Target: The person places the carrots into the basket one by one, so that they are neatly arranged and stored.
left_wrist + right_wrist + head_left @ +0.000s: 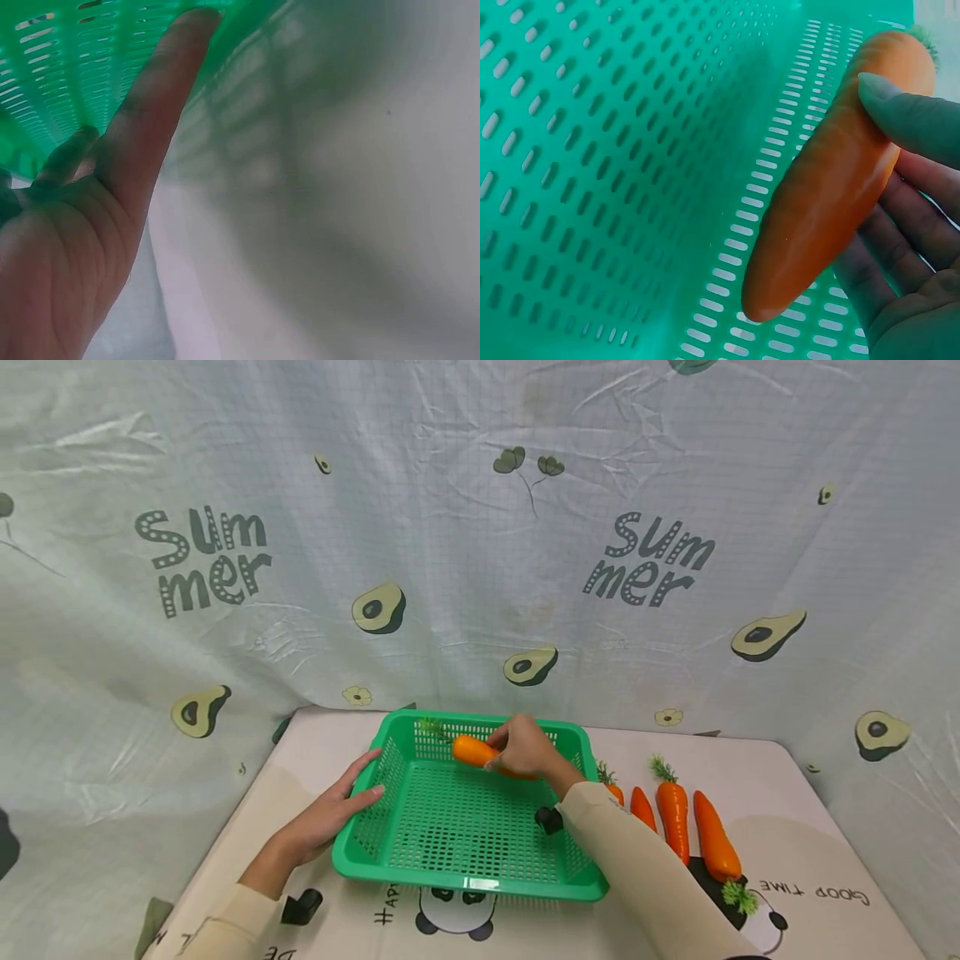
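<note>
Left hand (pixel 330 816) spread, right hand (pixel 522 745) pinching

From where I'm standing, left thumb (pixel 366 797) and forefinger (pixel 362 766) look pretty straight, held apart. Right arm (pixel 637 864) reaches farther forward, angled inward, fingers (pixel 922 225) curled, right thumb (pixel 922 124) opposite.

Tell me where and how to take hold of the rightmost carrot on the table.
Pinch the rightmost carrot across its thick end, just beyond the leafy top, coming from above and the right. It lies on its side with the narrow tip pointing away from the person, and the neighbouring carrot is on its left, so the right side looks easier.
</note>
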{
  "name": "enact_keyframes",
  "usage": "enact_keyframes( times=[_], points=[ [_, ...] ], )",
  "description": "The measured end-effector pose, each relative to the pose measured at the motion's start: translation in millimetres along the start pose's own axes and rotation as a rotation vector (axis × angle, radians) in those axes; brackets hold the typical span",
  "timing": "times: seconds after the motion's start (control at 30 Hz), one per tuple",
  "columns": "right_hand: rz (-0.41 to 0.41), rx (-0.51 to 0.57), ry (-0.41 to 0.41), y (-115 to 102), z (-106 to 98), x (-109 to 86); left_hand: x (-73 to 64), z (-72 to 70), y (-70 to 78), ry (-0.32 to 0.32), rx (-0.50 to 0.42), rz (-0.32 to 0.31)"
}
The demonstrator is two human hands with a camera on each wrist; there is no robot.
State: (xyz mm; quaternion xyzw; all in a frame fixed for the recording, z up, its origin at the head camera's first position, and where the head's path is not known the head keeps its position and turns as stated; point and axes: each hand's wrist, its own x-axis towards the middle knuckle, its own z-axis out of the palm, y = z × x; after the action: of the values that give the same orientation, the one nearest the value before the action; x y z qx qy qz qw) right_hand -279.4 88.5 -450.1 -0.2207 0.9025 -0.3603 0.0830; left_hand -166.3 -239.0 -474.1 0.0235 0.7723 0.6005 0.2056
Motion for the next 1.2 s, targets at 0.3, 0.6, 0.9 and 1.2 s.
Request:
enact_keyframes(
  times=[0.3, 0.6, 0.9, 1.2],
  points=[
    [-0.031, -0.034, -0.005, 3, 7, 2.3, 1.1, 0.5, 0.6, -0.005, -0.012, -0.005],
    [-0.011, -0.059, -0.021, 4, 15, 3.2, 1.2, 0.8, 0.9, -0.006, -0.011, -0.003],
    [0.027, -0.099, -0.037, 4, 19, 2.3, 1.3, 1.0, 0.9, -0.001, -0.001, 0.001],
    [0.048, -0.197, -0.074, 6, 21, 4.9, -0.1, 0.9, 3.2, -0.003, 0.001, 0.001]
  ],
)
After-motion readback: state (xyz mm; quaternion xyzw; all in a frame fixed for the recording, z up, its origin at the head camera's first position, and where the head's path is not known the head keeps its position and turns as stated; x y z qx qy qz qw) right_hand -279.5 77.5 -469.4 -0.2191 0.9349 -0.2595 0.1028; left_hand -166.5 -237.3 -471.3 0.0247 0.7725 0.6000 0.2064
